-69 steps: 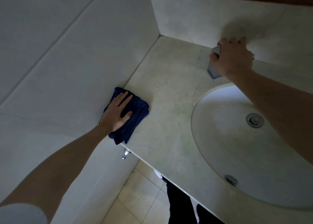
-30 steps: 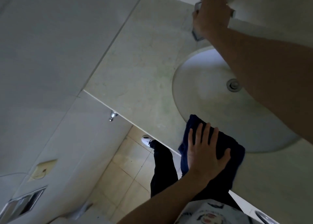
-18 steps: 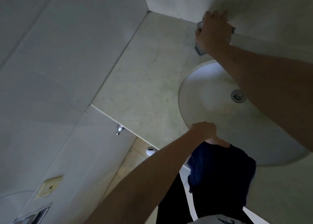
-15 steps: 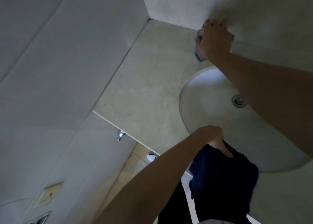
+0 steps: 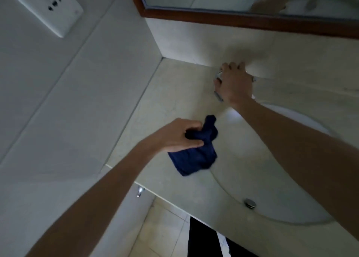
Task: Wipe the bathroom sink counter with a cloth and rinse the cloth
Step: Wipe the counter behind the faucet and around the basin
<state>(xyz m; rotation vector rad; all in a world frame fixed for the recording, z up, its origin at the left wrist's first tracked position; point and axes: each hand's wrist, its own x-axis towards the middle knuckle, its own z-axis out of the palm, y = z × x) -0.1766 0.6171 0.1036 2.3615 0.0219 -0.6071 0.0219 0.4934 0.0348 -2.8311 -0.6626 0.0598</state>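
Note:
My left hand (image 5: 179, 136) grips a bunched dark blue cloth (image 5: 196, 155) and holds it in the air over the left edge of the round sink basin (image 5: 242, 169). The cloth hangs below my fingers, above the pale stone counter (image 5: 174, 101). My right hand (image 5: 234, 84) is wrapped over the chrome faucet (image 5: 218, 95) at the back of the counter, against the backsplash. Most of the faucet is hidden under that hand. No water is visible.
A tiled wall (image 5: 77, 101) bounds the counter on the left, with a white socket plate (image 5: 52, 10) high up. A wood-framed mirror (image 5: 233, 4) hangs above the backsplash. The basin's overflow fitting (image 5: 250, 203) shows near its front rim. Floor tiles (image 5: 161, 233) lie below the counter edge.
My left hand has lifted the cloth off the counter's front edge, bunched it, and carried it up toward the sink's left side. My right hand stays on the faucet.

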